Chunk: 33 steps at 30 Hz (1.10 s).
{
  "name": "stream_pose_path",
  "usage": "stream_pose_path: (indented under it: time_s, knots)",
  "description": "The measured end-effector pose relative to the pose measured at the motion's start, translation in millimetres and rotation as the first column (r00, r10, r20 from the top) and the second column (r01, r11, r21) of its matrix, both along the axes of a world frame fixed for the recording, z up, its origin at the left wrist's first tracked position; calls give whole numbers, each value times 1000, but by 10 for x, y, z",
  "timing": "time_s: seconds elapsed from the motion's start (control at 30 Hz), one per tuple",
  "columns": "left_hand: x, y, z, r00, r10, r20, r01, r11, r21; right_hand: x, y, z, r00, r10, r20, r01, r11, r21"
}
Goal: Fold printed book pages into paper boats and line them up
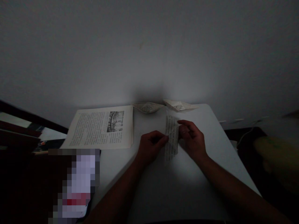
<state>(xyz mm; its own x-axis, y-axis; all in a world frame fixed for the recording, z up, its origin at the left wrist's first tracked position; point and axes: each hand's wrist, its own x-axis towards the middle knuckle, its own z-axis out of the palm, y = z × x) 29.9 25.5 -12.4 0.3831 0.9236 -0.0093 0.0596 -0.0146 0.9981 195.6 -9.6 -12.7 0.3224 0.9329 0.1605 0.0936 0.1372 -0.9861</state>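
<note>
Apparently folding printed strip (pixel 172 141): pinched by left hand (pixel 151 145) at nine o'clock, perhaps held by right hand (pixel 193 141) at three, too dim to tell; next, calls for creasing.

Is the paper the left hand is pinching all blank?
No, the paper strip in the left hand shows rows of small dark print.

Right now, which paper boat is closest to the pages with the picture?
The left paper boat: one tip is right by the printed pages. The right paper boat sits farther along, beyond the left one.
</note>
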Motion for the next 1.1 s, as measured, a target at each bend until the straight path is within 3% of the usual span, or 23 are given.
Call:
stream_pose_path:
  time_s: [0.17, 0.27, 0.63, 1.1]
  knots:
    - [-11, 24, -19, 993, 70, 96, -69, 998, -10, -12, 5, -34, 951, 284, -120, -295, 951, -91]
    - [2, 9, -16, 996, 64, 54, -65, 998, 17, -12, 0, -69, 924, 344, -165, -366, 921, -130]
    - [9, 1, -35, 1000, 31, 5, -31, 995, 95, -3, -5, -112, 937, 285, -203, -312, 943, -118]
    - [-15, -7, -32, 998, 67, 5, -67, 996, 67, 12, -1, -94, 961, 223, -165, -251, 953, -170]
